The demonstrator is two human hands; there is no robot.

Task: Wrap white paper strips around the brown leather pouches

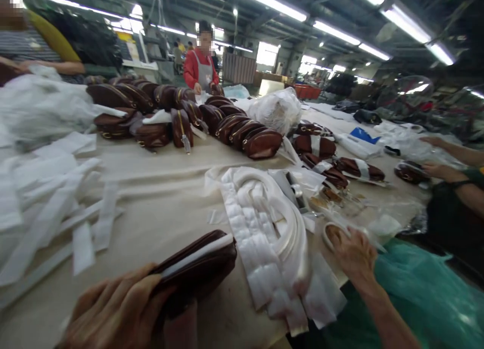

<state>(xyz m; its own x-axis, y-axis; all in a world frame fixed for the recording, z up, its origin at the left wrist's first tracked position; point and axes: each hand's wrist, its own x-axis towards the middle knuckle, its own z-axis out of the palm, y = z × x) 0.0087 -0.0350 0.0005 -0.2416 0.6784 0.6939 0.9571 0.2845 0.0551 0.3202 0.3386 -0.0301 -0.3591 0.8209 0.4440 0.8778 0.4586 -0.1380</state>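
My left hand (117, 306) grips a dark brown leather bag (200, 268) at the lower centre, with a white strip lying along its upper side. At the right edge of the table, my right hand (353, 253) reaches down to a roll of tape (335, 235), its fingers bent over the roll's near side. Whether the fingers close on the roll is unclear. Between my hands lies a pile of white padded strips (253, 238), partly curled into a loop.
Rows of brown bags (260, 139) stand across the table (151, 208). White strips (45, 202) are heaped at left, beside plastic wrapping (49, 107). A green plastic bag (419, 288) hangs at lower right. Other people are at the left, the back and the right.
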